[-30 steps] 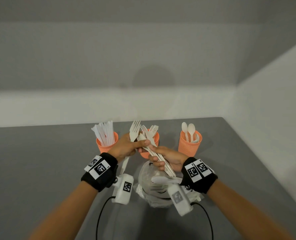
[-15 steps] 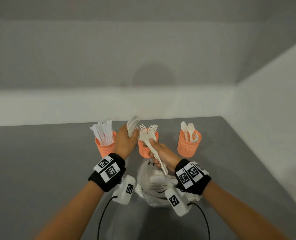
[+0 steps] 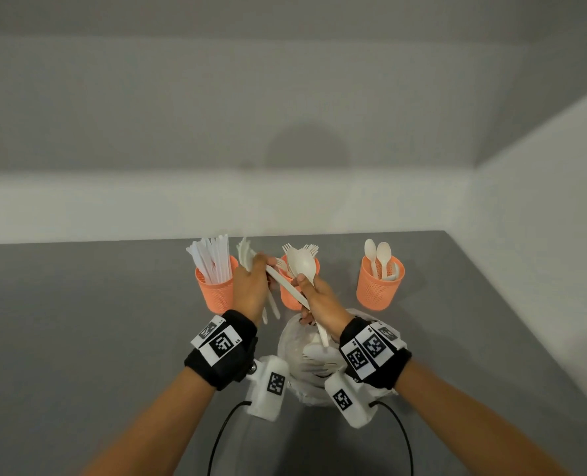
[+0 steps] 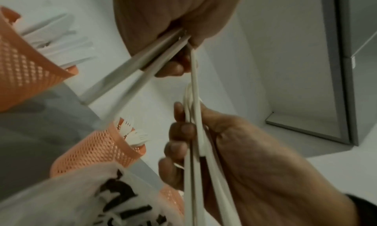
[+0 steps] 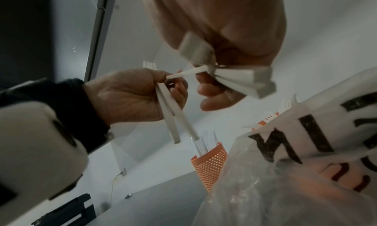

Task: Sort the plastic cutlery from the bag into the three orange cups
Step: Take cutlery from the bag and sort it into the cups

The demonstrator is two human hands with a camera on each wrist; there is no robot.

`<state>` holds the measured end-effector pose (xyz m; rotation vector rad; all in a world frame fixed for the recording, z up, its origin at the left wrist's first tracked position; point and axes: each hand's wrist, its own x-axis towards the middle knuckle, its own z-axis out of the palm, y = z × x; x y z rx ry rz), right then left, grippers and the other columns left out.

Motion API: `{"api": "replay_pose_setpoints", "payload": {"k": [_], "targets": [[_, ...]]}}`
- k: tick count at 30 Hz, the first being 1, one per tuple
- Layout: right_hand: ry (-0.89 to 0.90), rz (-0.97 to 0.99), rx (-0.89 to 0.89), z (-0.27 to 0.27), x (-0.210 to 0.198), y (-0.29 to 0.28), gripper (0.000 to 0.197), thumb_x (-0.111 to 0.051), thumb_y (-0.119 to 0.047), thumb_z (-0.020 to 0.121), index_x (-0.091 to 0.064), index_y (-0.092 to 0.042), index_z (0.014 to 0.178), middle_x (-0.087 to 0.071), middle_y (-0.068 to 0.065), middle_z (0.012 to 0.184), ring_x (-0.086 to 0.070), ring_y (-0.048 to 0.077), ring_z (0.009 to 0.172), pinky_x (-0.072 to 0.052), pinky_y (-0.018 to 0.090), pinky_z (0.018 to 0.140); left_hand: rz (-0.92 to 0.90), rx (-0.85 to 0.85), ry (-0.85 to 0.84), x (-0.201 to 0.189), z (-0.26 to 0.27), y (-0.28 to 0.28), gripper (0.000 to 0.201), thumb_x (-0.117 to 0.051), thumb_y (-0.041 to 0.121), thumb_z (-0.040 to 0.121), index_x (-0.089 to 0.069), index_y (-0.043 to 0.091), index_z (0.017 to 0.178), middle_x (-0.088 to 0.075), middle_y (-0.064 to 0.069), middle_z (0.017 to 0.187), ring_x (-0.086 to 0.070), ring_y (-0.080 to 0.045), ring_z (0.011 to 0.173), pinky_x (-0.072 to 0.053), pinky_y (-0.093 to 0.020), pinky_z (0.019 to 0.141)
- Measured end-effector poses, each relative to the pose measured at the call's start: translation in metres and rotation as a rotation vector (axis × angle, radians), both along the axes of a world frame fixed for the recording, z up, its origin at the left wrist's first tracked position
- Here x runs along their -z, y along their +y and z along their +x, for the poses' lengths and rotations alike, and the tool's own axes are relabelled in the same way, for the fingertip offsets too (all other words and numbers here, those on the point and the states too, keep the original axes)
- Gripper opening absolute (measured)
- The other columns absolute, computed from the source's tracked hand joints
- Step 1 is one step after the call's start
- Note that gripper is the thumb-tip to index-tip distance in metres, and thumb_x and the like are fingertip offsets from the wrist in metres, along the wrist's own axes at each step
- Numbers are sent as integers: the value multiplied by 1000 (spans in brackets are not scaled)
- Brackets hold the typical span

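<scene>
My left hand (image 3: 259, 266) grips two white forks (image 3: 243, 253) above the gap between the left and middle orange cups. Its fingertips also pinch the end of a long white handle (image 3: 286, 286) that runs back into my right hand (image 3: 306, 282). My right hand grips a bundle of white cutlery (image 3: 304, 264), spoon bowls up, in front of the middle cup (image 3: 289, 297). The wrist views show the fork handles (image 5: 173, 116) in the left hand and the bundle (image 4: 193, 132) in the right. The plastic bag (image 3: 307, 359) lies under my wrists.
The left cup (image 3: 216, 290) holds several knives, the middle cup several forks, and the right cup (image 3: 379, 286) spoons. All stand in a row on the grey table (image 3: 96, 321). A white wall runs along the table's right edge.
My left hand drew the forks away to the left, then came back and pinched a handle in the right hand's bundle. The right hand rose a little toward the middle cup.
</scene>
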<state>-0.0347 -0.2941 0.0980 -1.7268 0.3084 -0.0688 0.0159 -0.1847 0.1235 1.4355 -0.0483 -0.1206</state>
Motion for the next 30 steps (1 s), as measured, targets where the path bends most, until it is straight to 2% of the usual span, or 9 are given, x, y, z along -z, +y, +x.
{"api": "replay_pose_setpoints", "payload": {"k": [4,8,11,14,18,21,24,27,30], "targets": [[-52,-17,-16,-3,-1,-5,25,-31,-30,101,-51,-20,91,-36,-2,65,-38,0,34,-36,17,41,-137,-11,98,-6,11,12,25,-34,16,99,-51,16,81,-55,1,50,-60,-15,49,-50,-22,47],[-129,-41,-22,-4,-4,-10,26,-33,-30,101,-55,-17,98,-33,-10,75,-45,-9,37,-32,8,38,-110,39,111,-6,17,16,21,-42,21,98,-47,18,78,-33,-1,53,-38,-9,32,-38,-19,38],[-150,-124,-77,-2,-3,-10,25,-42,-42,96,-60,-24,97,-52,-3,84,-58,-9,60,-44,9,56,58,239,58,-7,10,14,22,-57,34,90,-52,17,77,-27,6,46,-25,-6,35,-24,-17,36],[-148,-240,-133,-1,-6,-11,28,-53,-38,92,-62,-17,107,-67,11,93,-63,18,87,-49,34,81,149,372,9,-9,0,3,21,-62,29,87,-57,9,85,-34,11,38,-29,-4,32,-24,-16,35],[-89,-302,-181,1,-18,-18,14,-52,-28,94,-55,-24,81,-52,-8,64,-50,1,55,-41,21,58,253,226,-15,-8,2,-15,15,-60,11,86,-56,10,72,-45,3,47,-37,-2,29,-29,-16,35],[-95,-251,-143,10,-26,-26,6,-49,-8,92,-48,-13,89,-53,0,67,-52,12,60,-46,30,64,369,157,-179,-12,5,-31,14,-58,9,85,-56,11,71,-50,2,55,-45,-3,39,-34,-13,40],[-163,-164,-65,16,-42,-31,31,-34,10,88,-49,-16,80,-49,1,63,-49,7,54,-44,20,56,291,253,-275,-22,3,-48,22,-61,13,87,-56,17,66,-55,7,50,-51,0,39,-38,-10,41],[-205,-43,93,18,-51,-49,31,-33,3,92,-53,-21,88,-45,-5,61,-44,1,47,-35,13,48,128,318,-215,-32,8,-58,31,-62,23,88,-52,16,60,-45,4,43,-40,-8,36,-32,-17,39],[-275,77,358,23,-53,-84,25,-37,0,92,-46,-21,80,-38,-4,64,-39,0,46,-33,16,50,53,148,-164,-34,32,-59,43,-52,36,93,-43,16,55,-41,7,36,-38,-7,33,-38,-19,42]]}}
